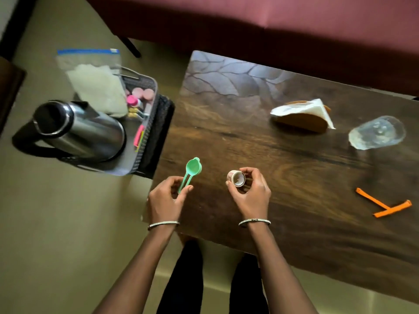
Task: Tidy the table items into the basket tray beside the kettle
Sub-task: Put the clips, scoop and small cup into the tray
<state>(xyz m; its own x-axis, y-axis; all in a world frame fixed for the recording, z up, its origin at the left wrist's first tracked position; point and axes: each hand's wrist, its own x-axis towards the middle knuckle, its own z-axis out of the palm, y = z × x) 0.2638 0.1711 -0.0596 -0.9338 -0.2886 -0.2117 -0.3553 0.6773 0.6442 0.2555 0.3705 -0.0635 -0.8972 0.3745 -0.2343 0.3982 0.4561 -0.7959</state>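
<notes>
1. Two hands are out over the near-left corner of the wooden surface (283, 155), and each one is holding something.
2. The left hand (166, 200) is curled narrow, pinching the thin handle end of a green scoop (190, 173) between thumb and fingertips.
3. The scoop's long axis runs up and slightly right, away from the person. The round bowl is at the far end, just past the surface's left edge, on the side of the basket tray (145, 118).
4. The right hand (250, 191) is closed around a small roll of patterned tape (236, 178). The roll's open core faces up toward the camera and a bit left.
5. The basket tray sits just beside the surface on the left, with the steel kettle (77, 130) in front of it. It's got pink bits and a zip bag (90, 80) in or against it, though it's too blurry to tell which.
6. An orange razor (383, 206), a clear glass (377, 132) and a napkin holder (303, 116) are all over on the right.
</notes>
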